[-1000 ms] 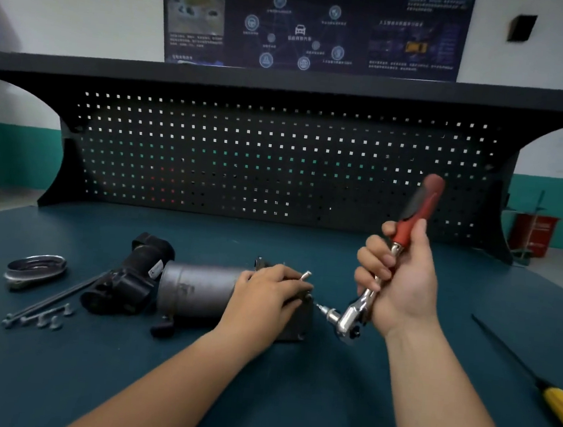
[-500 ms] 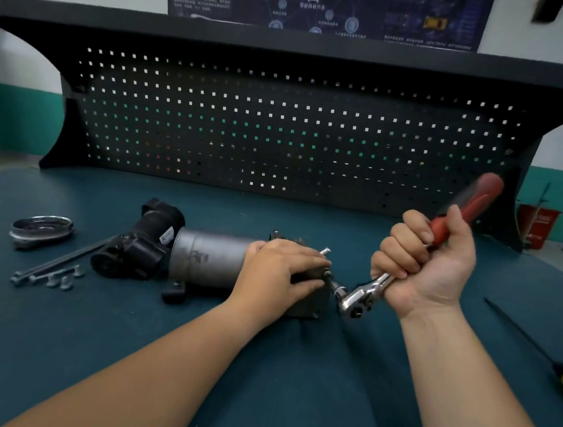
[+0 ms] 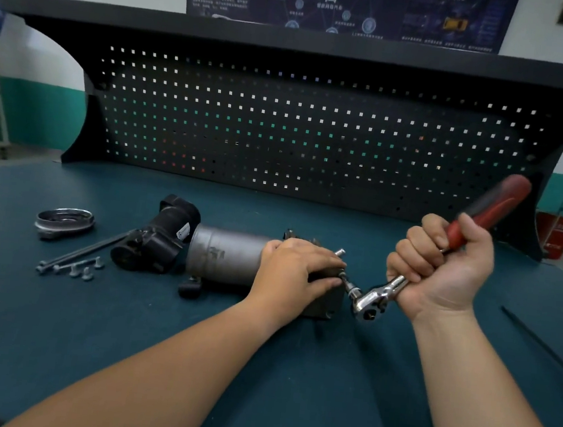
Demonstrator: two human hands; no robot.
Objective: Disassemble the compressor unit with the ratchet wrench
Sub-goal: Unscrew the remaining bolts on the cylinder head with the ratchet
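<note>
While the left hand (image 3: pixel 297 270) presses flat-fingered on compressor unit (image 3: pixel 224 256) (label illegible), right hand (image 3: pixel 447 267) grips ratchet wrench (image 3: pixel 377 295).

The compressor unit (image 3: pixel 224 259) lay on its side mid-surface (image 3: pixel 124 336), before the pegboard (image 3: pixel 298 129). Left of it lay long bolts (image 3: pixel 87 253) and small screws (image 3: pixel 84 270), a ring (image 3: pixel 64 221) beyond them. The left hand (image 3: pixel 295 269) rested on its right end, where the ratchet wrench (image 3: pixel 373 296), in the right hand (image 3: pixel 447 263), met it.

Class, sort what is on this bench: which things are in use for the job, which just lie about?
In use: compressor unit, ratchet wrench, left hand, right hand.
Lying about: metal ring, long bolts, small screws, dark rod.
</note>
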